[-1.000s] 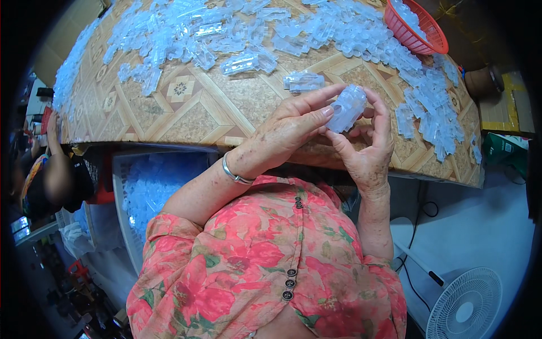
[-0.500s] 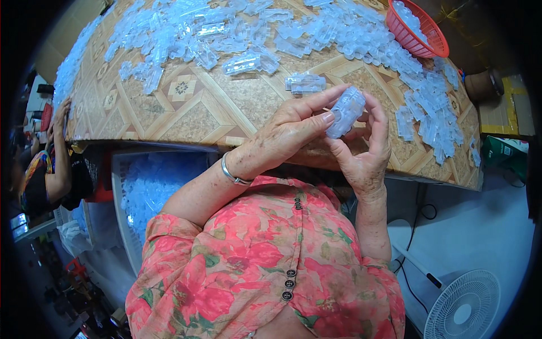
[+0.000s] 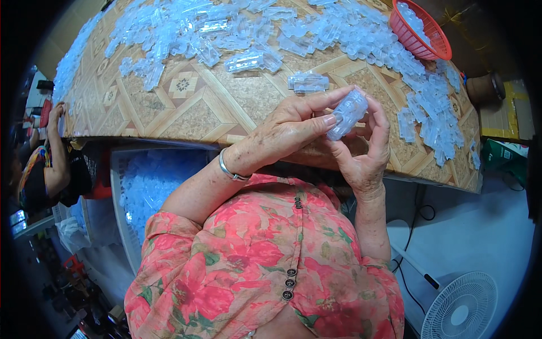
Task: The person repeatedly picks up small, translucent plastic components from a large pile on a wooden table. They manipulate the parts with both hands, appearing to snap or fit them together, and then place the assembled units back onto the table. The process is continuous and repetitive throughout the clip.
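Note:
Just above the table's near edge, a clear, ribbed plastic part [image 3: 348, 113] is held tilted between both hands. My left hand [image 3: 285, 124] is closed on its left side, the thumb pressed against its lower part and the fingers reaching behind its top. From the right, my right hand [image 3: 367, 161] grips the same part with curved fingers and thumb; some fingertips are hidden behind it. A single clear plastic piece [image 3: 308, 82] lies flat on the table just beyond my hands, apart from them.
Piles of clear plastic pieces [image 3: 186, 31] cover the far side of the patterned table [image 3: 186, 113]. A red basket [image 3: 418, 34] stands at the far right. Below the left edge sits a white crate [image 3: 117, 186] of pieces. A co-worker's arm [image 3: 55, 152] reaches in at left; a fan [image 3: 460, 313] stands lower right.
My hands keep nearly the same hold, with the plastic part turned very slightly. The co-worker's hand at the far left has shifted a little.

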The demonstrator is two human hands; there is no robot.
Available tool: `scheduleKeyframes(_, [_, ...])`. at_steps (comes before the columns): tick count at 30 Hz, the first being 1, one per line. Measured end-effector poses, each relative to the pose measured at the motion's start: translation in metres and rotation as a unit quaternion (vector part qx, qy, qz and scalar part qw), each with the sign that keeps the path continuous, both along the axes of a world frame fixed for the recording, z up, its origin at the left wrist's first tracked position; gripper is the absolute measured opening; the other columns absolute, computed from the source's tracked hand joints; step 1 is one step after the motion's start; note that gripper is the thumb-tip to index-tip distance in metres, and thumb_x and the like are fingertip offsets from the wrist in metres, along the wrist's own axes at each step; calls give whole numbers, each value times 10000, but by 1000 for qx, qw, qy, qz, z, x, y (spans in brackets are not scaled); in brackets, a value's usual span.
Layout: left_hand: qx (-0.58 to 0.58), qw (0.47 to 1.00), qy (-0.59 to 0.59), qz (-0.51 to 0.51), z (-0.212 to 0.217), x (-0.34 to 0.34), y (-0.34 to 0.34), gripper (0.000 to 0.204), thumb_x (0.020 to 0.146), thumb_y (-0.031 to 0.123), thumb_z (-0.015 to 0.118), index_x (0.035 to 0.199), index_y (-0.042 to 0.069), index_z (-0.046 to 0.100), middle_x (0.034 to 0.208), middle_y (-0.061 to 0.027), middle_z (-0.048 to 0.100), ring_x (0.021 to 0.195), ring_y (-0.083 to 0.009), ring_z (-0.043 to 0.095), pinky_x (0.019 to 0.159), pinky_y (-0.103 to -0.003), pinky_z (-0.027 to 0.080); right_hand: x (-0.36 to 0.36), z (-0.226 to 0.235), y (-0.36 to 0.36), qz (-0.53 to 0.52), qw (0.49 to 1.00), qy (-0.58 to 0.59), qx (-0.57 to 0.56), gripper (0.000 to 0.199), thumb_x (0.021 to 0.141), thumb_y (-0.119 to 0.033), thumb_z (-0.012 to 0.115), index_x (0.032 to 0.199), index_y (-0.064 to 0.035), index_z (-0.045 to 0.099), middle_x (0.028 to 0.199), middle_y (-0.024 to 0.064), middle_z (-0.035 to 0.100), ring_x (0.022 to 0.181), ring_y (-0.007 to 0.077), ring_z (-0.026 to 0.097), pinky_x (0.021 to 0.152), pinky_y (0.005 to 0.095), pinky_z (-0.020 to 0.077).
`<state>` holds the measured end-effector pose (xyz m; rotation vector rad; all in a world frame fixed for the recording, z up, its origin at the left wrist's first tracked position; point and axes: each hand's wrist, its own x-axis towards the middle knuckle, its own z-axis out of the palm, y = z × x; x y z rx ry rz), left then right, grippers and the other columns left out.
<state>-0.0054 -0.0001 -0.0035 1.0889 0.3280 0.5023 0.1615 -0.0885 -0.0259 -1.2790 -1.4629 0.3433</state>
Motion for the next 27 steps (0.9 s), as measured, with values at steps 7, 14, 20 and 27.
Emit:
scheduleKeyframes(7, [26, 999, -26, 14, -8, 2, 1, 515, 1033, 117, 549, 1529, 67, 417, 1393, -106, 570, 1275, -182, 537, 1080, -326, 446, -2, -6, 5, 11, 999, 14, 33, 843, 741, -116, 886, 1416, -20, 390, 1422, 158, 539, 1076, 206, 656, 771, 281, 587])
scheduleKeyframes(14, [203, 978, 30, 39, -9, 1, 5, 518, 1039, 173, 557, 1527, 64, 424, 1403, -86, 562, 1244, -156, 536, 1062, -312, 432, 0, -16, 1, -3, 998, 61, -9, 861, 747, -152, 889, 1429, -21, 381, 1363, 150, 567, 958, 176, 656, 728, 288, 558])
scheduleKeyframes(20, [301, 949, 41, 89, -14, 5, 0, 555, 1010, 176, 596, 1519, 39, 422, 1431, -121, 542, 1267, -192, 535, 1058, -329, 435, -1, -21, 3, -46, 998, 35, -35, 862, 758, -207, 883, 1433, -15, 382, 1291, 135, 595, 877, 169, 647, 704, 308, 547])
scheduleKeyframes(27, [384, 909, 112, 116, -13, 12, -1, 518, 891, 72, 696, 1382, 6, 546, 1214, -198, 657, 1151, -345, 621, 971, -402, 487, -3, 0, 3, -94, 992, -56, -54, 824, 722, -148, 854, 1424, -56, 433, 1295, 124, 613, 952, 229, 661, 780, 350, 552])
